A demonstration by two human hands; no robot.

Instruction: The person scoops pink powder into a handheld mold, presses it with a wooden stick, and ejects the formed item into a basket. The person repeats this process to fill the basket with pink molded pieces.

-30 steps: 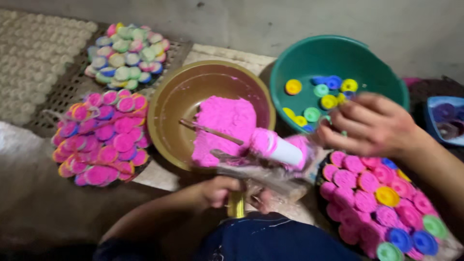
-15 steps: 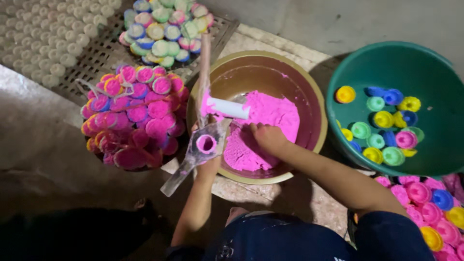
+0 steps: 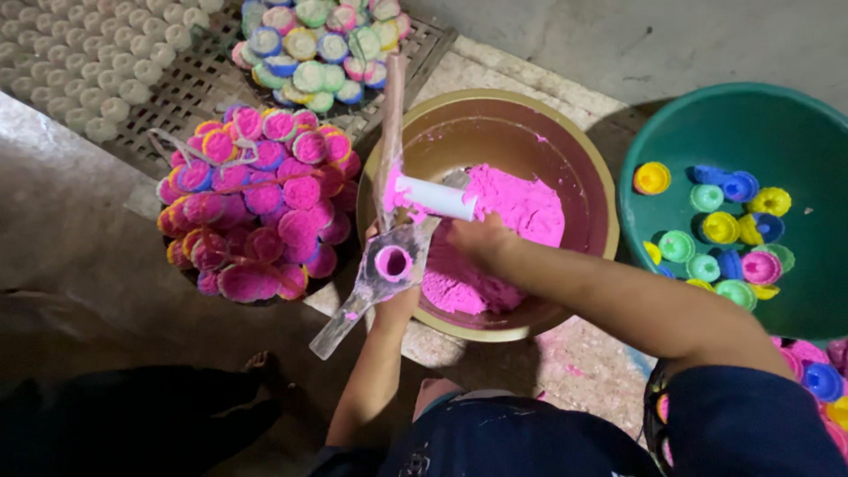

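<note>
- Left hand (image 3: 395, 305) clamps a metal mould (image 3: 385, 265), its pink-filled cup up, over the bowl (image 3: 590, 168) rim.
- Right hand (image 3: 477, 240) grips a white roller (image 3: 437, 198) over pink powder (image 3: 521, 212).
- Risk: tilted mould could spill powder onto the floor (image 3: 71, 230).
- Tight: pink pile (image 3: 256, 212) left, green tub (image 3: 795, 124) right; room only toward the body.

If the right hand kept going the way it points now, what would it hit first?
The right hand reaches left across the brown bowl, over the pink powder. Straight on, it would probably meet the white cylinder first, right at its fingers; whether they already touch is unclear.
</note>
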